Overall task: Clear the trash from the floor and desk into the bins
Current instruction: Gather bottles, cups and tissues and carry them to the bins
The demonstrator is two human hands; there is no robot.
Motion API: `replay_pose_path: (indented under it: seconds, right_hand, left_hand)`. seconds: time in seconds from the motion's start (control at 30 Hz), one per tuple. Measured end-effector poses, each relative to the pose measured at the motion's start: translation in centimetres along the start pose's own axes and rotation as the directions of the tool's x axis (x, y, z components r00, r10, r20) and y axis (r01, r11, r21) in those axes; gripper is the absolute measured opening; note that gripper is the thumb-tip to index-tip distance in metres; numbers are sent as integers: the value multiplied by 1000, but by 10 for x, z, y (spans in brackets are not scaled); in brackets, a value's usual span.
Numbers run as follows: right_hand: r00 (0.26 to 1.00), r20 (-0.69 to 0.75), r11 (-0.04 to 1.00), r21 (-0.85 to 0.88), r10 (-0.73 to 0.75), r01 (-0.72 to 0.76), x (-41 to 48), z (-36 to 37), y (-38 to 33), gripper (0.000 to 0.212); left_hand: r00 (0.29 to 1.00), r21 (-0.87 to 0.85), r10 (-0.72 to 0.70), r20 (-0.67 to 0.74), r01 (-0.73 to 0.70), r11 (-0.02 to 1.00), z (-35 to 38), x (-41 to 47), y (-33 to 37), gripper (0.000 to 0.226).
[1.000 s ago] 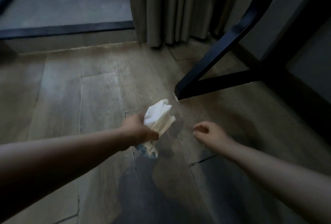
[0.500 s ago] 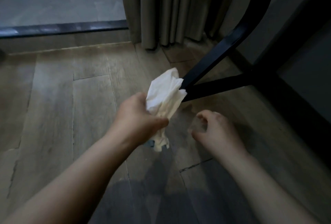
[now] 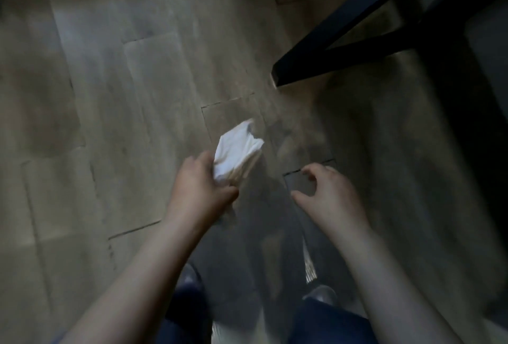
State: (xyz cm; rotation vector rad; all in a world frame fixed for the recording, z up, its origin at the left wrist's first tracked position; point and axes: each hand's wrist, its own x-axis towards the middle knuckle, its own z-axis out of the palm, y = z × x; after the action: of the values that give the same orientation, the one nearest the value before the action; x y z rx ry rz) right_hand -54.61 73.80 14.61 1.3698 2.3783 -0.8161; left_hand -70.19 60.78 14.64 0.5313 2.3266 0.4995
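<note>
Clenched L hand (image 3: 202,186) holds tissue (image 3: 237,152); R hand (image 3: 334,196) empty, fingers spread.

The crumpled tissue (image 3: 238,152) is white. The floor (image 3: 115,101) shows grey-brown wood-grain planks with dark seams. The furniture leg (image 3: 338,49) is black. The trousers (image 3: 327,321) are dark blue, the shoes (image 3: 320,294) grey.
</note>
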Motion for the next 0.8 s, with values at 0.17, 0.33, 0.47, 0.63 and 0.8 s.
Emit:
replay_pose_path:
  seconds: [0.17, 0.33, 0.47, 0.63, 0.8]
  right_hand:
    - [999, 48, 999, 38, 25, -27, -82, -67, -30, 41]
    - [998, -53, 991, 127, -29, 35, -155, -185, -84, 36]
    - [988, -134, 986, 140, -72, 90, -213, -289, -134, 36]
    - [972, -191, 967, 187, -136, 172, -285, -391, -185, 41]
    - [959, -260, 956, 237, -110, 174, -344, -470, -197, 46]
  left_hand:
    - [998, -38, -54, 30, 55, 998, -58, -80, 20, 42]
    - [998, -136, -59, -10, 57, 989, -157, -169, 83, 28]
    - [998, -169, 35, -50, -43, 985, -250, -233, 149, 29]
    - [974, -220, 138, -178, -176, 959, -345, -300, 226, 28]
    - [955, -263, 205, -214, -258, 930, -410, -352, 278, 27]
